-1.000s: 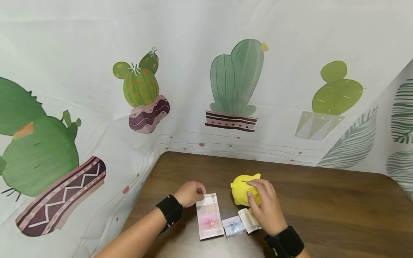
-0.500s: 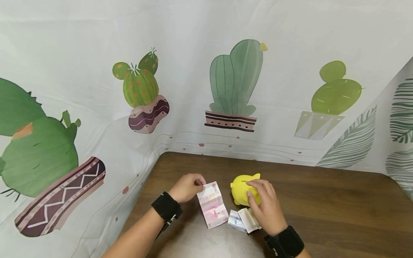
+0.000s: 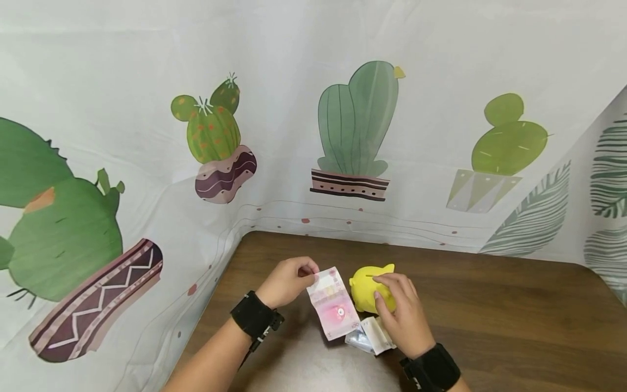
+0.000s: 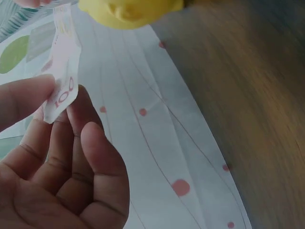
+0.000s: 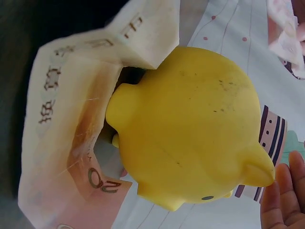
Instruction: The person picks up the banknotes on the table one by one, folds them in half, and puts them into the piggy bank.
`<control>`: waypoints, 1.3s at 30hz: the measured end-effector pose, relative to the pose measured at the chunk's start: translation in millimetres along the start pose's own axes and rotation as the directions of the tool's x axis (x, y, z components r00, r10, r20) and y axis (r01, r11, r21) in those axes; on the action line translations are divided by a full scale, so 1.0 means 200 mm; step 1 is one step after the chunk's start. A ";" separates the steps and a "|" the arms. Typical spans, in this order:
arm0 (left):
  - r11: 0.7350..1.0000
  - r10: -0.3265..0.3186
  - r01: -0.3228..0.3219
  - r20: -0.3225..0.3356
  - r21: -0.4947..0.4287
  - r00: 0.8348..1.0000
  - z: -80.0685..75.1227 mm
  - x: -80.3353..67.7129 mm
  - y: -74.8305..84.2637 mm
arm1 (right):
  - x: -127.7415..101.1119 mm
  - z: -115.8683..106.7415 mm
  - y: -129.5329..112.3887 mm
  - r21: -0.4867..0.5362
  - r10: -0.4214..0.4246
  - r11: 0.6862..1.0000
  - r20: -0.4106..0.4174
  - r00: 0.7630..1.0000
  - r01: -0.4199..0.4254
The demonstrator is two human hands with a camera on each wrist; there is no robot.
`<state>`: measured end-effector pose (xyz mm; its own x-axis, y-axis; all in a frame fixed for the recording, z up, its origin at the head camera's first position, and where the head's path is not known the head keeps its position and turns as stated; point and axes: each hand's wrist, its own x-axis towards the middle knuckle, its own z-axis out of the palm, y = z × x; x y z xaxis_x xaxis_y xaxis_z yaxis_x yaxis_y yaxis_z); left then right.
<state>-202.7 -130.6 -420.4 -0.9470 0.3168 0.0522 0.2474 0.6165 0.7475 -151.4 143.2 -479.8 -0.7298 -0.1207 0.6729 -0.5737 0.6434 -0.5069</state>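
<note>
My left hand point(image 3: 289, 281) pinches the top corner of a pink 100 banknote point(image 3: 333, 307) between thumb and fingers. The note hangs tilted just left of a yellow piggy bank point(image 3: 364, 288). In the left wrist view, thumb and forefinger grip the 100 end of the banknote point(image 4: 64, 71). My right hand point(image 3: 404, 310) rests at the right side of the piggy bank, its thumb and fingers spread apart near the top slot. The right wrist view puts its fingers point(image 5: 286, 191) beside the bank's ear; the thumb is out of that view.
A creased 20 banknote point(image 5: 71, 129) stands bent in front of the piggy bank, partly over a bluish banknote point(image 3: 360, 342). Everything is on a brown wooden table point(image 3: 499, 316). A white cloth with cactus prints point(image 3: 284, 136) hangs behind and to the left.
My left hand has lifted the pink banknote off the table and carried it right and up, towards the piggy bank; it now covers part of the bluish note. My right hand has stayed put.
</note>
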 end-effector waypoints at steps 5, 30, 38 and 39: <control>0.998 0.001 -0.001 -0.006 -0.056 1.000 0.02 0.01 0.04 | 0.00 -0.01 0.00 0.027 0.015 1.000 0.005 1.000 -0.015; 0.850 -0.054 0.014 -0.062 -0.526 0.997 0.18 0.11 0.17 | 0.05 -0.09 -0.02 0.552 0.305 0.790 0.022 0.952 -0.266; 0.765 -0.097 0.021 -0.084 -0.643 0.992 0.25 0.12 0.17 | 0.05 -0.11 0.00 0.622 0.324 0.734 0.030 0.946 -0.271; 0.756 -0.100 0.019 -0.087 -0.654 0.991 0.26 0.12 0.17 | 0.05 -0.11 0.00 0.625 0.331 0.731 0.024 0.943 -0.273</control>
<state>-206.8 -64.4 -428.7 -0.9813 0.1895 0.0346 0.0353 0.0004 0.9994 -149.8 158.6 -461.8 -0.8875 0.0810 0.4535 -0.4526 0.0312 -0.8912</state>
